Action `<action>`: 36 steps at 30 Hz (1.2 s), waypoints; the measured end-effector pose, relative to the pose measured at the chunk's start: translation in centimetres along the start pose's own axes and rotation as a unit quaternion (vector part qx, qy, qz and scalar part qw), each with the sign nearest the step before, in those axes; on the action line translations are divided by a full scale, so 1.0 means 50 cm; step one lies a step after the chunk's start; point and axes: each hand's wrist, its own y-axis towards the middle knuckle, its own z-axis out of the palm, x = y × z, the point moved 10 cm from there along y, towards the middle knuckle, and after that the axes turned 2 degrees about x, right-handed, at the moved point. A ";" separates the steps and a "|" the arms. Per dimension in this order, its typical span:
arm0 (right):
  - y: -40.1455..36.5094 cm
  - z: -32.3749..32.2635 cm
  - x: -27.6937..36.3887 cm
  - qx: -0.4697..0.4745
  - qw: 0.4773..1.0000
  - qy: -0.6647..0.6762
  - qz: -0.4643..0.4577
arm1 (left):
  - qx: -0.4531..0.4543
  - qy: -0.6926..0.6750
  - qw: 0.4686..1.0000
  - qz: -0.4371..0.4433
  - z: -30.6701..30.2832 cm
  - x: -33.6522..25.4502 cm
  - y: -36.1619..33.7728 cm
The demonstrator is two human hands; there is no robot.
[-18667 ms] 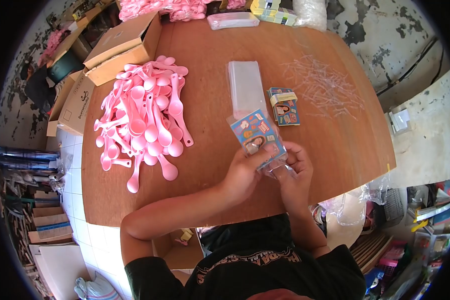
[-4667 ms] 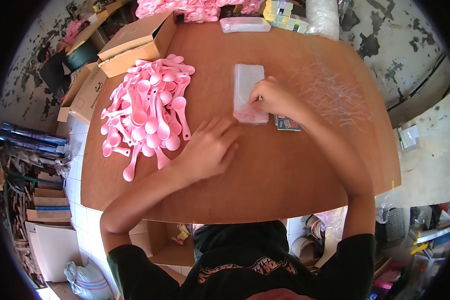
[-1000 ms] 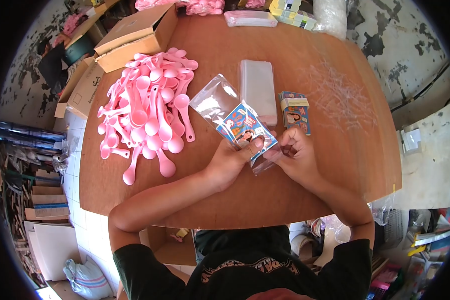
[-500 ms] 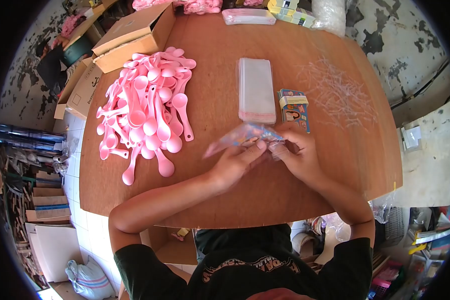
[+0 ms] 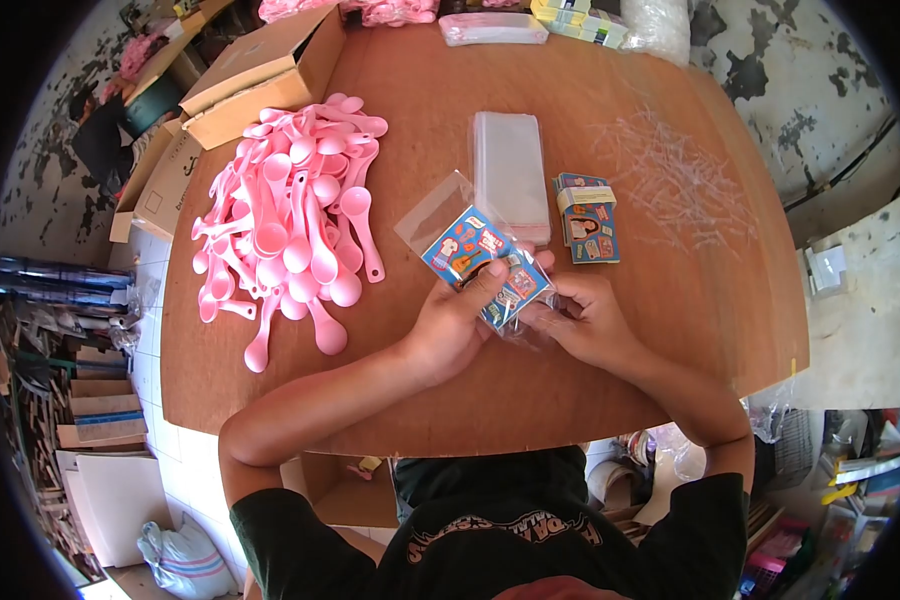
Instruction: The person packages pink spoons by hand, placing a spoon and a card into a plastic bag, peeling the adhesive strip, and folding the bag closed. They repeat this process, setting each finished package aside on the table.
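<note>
A blue printed card [image 5: 462, 246] with colourful pictures lies inside a clear plastic bag [image 5: 434, 212]. My left hand [image 5: 460, 310] is closed on the bagged card, thumb across its front. My right hand [image 5: 585, 318] pinches the lower right end of the bag, fingers partly hidden by the plastic. Just beyond my hands lies a stack of clear plastic bags [image 5: 510, 170]. To its right is a banded stack of similar blue cards [image 5: 590, 235]. A large heap of pink spoons [image 5: 295, 215] covers the left of the table.
Thin clear strips [image 5: 675, 185] are scattered at the right of the wooden table [image 5: 420, 110]. A cardboard box [image 5: 265, 85] stands at the back left. Along the back edge are a pack of plastic bags [image 5: 492, 29], yellow-green bundles [image 5: 580, 20] and a bubble-wrap roll [image 5: 658, 30].
The bagged card has turned from nearly edge-on to show its printed face. My left hand has shifted slightly down and left; my right hand has moved a little down.
</note>
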 end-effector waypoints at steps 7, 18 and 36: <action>-0.005 -0.002 -0.002 -0.001 0.999 -0.035 -0.013 | 0.012 0.049 0.999 -0.019 0.024 0.030 -0.015; -0.010 0.008 0.003 0.011 0.997 0.053 0.052 | 0.011 0.086 0.996 -0.005 0.023 0.030 -0.018; -0.077 0.013 0.187 -0.205 0.839 -0.372 -0.341 | 0.002 -0.049 0.999 -0.010 0.015 0.006 -0.008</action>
